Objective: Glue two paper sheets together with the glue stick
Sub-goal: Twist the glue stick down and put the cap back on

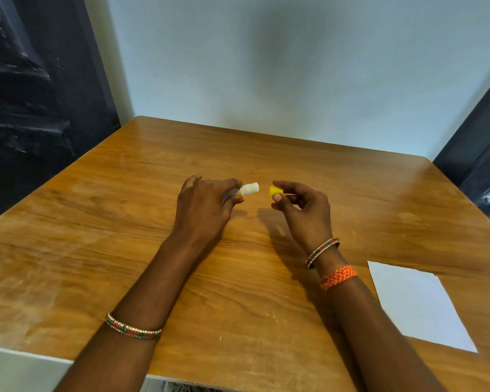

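My left hand point(203, 206) grips the glue stick point(248, 190) above the middle of the wooden table point(125, 222); its white tip points right and most of its body is hidden in my fingers. Just to the right, a small gap away, my right hand point(301, 212) pinches the yellow cap point(275, 191) between thumb and fingers, off the stick. A white paper sheet point(419, 304) lies flat on the table at the near right, beside my right forearm. I cannot tell whether it is one sheet or two stacked.
A pale wall rises behind the table's far edge. Dark panels stand at the left and right. The table's near edge runs along the bottom, with a light surface at the bottom left.
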Demonstrator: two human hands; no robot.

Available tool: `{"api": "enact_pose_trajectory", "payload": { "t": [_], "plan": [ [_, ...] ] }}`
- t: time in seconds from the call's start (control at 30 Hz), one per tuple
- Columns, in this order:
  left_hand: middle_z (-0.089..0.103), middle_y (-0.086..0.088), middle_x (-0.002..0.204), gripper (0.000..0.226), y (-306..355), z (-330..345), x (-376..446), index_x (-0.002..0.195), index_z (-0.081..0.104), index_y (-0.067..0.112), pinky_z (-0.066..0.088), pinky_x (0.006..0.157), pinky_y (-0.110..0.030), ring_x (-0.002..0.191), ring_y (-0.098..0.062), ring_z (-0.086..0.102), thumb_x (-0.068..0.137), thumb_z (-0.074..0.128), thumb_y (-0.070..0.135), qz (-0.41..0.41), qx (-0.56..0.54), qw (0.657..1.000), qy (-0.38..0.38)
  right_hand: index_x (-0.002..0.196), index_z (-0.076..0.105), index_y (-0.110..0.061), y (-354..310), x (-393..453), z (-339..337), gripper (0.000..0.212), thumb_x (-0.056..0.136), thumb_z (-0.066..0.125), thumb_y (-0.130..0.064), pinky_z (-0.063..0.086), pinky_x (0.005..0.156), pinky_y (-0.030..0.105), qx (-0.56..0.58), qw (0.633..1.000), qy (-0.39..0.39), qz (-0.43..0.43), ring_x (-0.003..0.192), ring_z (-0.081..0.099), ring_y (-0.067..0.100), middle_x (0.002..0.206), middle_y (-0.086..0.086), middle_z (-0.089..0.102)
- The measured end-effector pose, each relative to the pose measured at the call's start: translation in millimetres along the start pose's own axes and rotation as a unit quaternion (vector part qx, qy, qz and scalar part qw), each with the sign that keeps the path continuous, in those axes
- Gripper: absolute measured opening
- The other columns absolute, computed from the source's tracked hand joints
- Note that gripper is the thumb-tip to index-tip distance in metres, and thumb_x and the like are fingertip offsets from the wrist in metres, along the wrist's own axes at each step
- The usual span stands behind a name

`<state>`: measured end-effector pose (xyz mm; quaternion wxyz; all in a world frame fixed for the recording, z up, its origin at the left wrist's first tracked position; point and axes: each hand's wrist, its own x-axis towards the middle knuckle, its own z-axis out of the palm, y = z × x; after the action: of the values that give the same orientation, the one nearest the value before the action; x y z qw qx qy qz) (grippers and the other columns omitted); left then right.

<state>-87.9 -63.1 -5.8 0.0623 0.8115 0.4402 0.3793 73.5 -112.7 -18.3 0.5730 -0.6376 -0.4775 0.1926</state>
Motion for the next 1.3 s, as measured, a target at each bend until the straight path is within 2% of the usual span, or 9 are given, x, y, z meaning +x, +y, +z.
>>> {"api": "enact_pose_trajectory", "payload": {
  "t": [0.07, 0.2, 0.3, 0.7, 0.97, 1.1, 1.2, 1.3],
  "plan": [
    [0.074, -0.006, 0.092, 0.029, 0.0, -0.6, -0.1, 0.112, 0.066, 0.023, 0.032, 0.103, -0.039, 0.083, -0.021, 0.064, 0.083, 0.066, 0.025, 0.008, 0.0, 1.0, 0.011, 0.103, 0.07, -0.021, -0.9, 0.8, 0.5, 0.028, 0.082, 0.065, -0.003, 0.056, 0.083, 0.034, 0.008, 1.0, -0.007, 0.004, 0.086, 0.069, 0.015, 0.092, -0.001, 0.071],
    [0.074, -0.006, 0.091, 0.028, 0.9, -0.8, -0.9, 0.11, 0.068, 0.021, 0.038, 0.089, -0.037, 0.082, -0.023, 0.06, 0.082, 0.067, 0.021, 0.024, 0.008, 0.999, 0.024, 0.103, 0.069, -0.017, -5.2, -0.3, 1.5, 0.028, 0.079, 0.069, -0.004, 0.055, 0.078, 0.026, 0.002, 1.0, -0.008, -0.001, 0.088, 0.067, 0.013, 0.097, -0.002, 0.069],
    [0.074, -0.005, 0.09, 0.028, 1.7, 0.0, -1.6, 0.11, 0.068, 0.02, 0.034, 0.083, -0.032, 0.082, -0.022, 0.059, 0.082, 0.067, 0.019, 0.033, 0.004, 0.999, 0.023, 0.101, 0.068, -0.016, -7.0, -0.7, 1.5, 0.026, 0.078, 0.071, -0.005, 0.056, 0.08, 0.029, 0.018, 1.0, -0.01, 0.013, 0.088, 0.067, 0.013, 0.094, -0.004, 0.068],
    [0.073, -0.002, 0.093, 0.03, 0.5, 2.9, -1.2, 0.114, 0.065, 0.022, 0.028, 0.082, -0.028, 0.084, -0.02, 0.06, 0.084, 0.065, 0.023, 0.049, 0.015, 0.999, 0.004, 0.098, 0.067, -0.016, -7.2, -1.1, -1.0, 0.024, 0.078, 0.07, -0.005, 0.057, 0.083, 0.035, 0.048, 0.998, -0.024, 0.02, 0.09, 0.067, 0.014, 0.094, -0.004, 0.068],
    [0.073, 0.0, 0.093, 0.03, 1.6, 4.6, -2.1, 0.114, 0.065, 0.024, 0.028, 0.083, -0.027, 0.085, -0.018, 0.059, 0.085, 0.064, 0.023, 0.056, 0.007, 0.998, -0.01, 0.1, 0.066, -0.016, -9.1, -3.6, 0.9, 0.025, 0.078, 0.07, -0.004, 0.057, 0.081, 0.03, 0.041, 0.998, -0.048, 0.013, 0.091, 0.066, 0.013, 0.096, -0.004, 0.067],
    [0.073, -0.002, 0.088, 0.028, 3.0, 5.6, -2.4, 0.113, 0.066, 0.024, 0.029, 0.08, -0.028, 0.082, -0.02, 0.06, 0.085, 0.064, 0.027, 0.056, 0.019, 0.998, -0.01, 0.1, 0.065, -0.016, -8.5, -3.7, 3.3, 0.027, 0.076, 0.073, -0.006, 0.056, 0.077, 0.024, 0.033, 0.999, -0.019, 0.007, 0.088, 0.066, 0.011, 0.091, -0.005, 0.067],
    [0.072, -0.003, 0.085, 0.028, 5.4, 6.1, -3.3, 0.113, 0.065, 0.027, 0.034, 0.074, -0.029, 0.079, -0.02, 0.06, 0.085, 0.062, 0.033, 0.039, 0.022, 0.999, -0.019, 0.093, 0.067, -0.018, -7.6, -6.3, 6.7, 0.018, 0.077, 0.073, -0.011, 0.055, 0.074, 0.022, 0.033, 0.999, 0.022, 0.0, 0.086, 0.067, 0.011, 0.086, -0.006, 0.068],
    [0.071, -0.003, 0.085, 0.028, 7.9, 7.7, -5.1, 0.111, 0.066, 0.026, 0.037, 0.068, -0.028, 0.078, -0.019, 0.059, 0.085, 0.061, 0.034, 0.026, 0.012, 0.999, -0.03, 0.094, 0.069, -0.018, -5.3, -9.8, 13.1, 0.013, 0.082, 0.068, -0.012, 0.054, 0.073, 0.02, 0.03, 0.998, 0.052, 0.001, 0.087, 0.067, 0.012, 0.087, -0.003, 0.069]
  ]
}}
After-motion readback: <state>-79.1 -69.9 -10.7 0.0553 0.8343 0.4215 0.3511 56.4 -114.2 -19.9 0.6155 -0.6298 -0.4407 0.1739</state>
